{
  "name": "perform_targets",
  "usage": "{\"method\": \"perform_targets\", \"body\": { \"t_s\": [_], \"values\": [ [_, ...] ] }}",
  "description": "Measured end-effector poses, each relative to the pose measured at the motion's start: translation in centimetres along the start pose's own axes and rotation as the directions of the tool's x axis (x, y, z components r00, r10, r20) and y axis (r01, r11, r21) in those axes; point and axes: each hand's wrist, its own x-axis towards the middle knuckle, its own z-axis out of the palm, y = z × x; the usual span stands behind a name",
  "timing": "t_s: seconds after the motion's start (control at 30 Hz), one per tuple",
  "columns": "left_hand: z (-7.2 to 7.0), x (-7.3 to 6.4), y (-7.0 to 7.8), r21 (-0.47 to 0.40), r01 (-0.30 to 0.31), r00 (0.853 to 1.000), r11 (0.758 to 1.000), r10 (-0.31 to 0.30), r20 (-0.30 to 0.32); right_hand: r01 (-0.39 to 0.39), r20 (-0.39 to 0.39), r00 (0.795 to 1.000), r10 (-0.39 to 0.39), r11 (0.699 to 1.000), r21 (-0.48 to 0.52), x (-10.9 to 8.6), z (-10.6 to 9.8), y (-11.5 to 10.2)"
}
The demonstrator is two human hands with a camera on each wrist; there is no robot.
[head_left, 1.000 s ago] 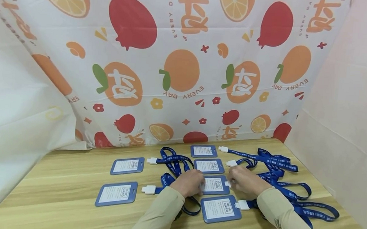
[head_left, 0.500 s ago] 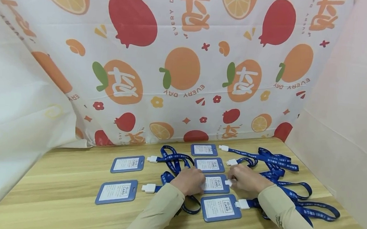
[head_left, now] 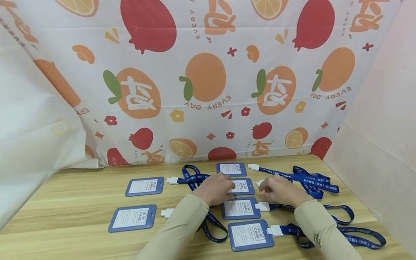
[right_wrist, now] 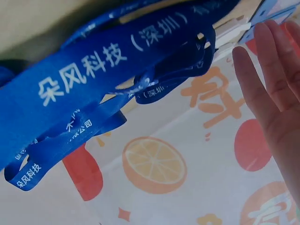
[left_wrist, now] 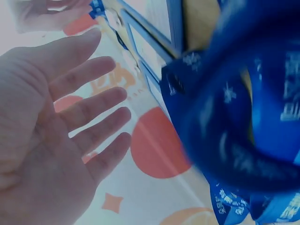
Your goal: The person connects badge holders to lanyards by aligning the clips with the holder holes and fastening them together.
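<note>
My left hand (head_left: 214,188), fingers spread apart, lies at the left edge of the badge holder (head_left: 252,190) second from the back; my right hand (head_left: 283,190) is beside its white clip (head_left: 259,183) — visible fingers straight, any pinch I cannot tell. Best, I judge, to keep the holder flat and meet its slot squarely. It frames a printed white card (head_left: 241,186).
</note>
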Motion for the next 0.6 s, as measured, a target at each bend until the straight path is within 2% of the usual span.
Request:
{"method": "perform_targets", "body": {
  "t_s": [0.2, 0.33, 0.6],
  "values": [
    [-0.2, 0.5, -0.8, -0.03, 0.029, 1.0, 0.999, -0.029, 0.003, -0.028, 0.003, 1.0, 0.028, 0.999, 0.016, 0.5, -0.7, 0.1],
    [0.0, 0.9, -1.4, -0.088, 0.049, 0.999, 0.995, -0.047, 0.02, -0.06, 0.003, 0.998, 0.06, 0.998, 0.024, 0.7, -0.9, 0.3],
    [0.1, 1.3, -3.2, -0.196, 0.124, 0.992, 0.973, -0.116, 0.052, -0.085, 0.008, 0.996, 0.085, 0.996, 0.006, 1.5, -0.7, 1.2]
  ]
}}
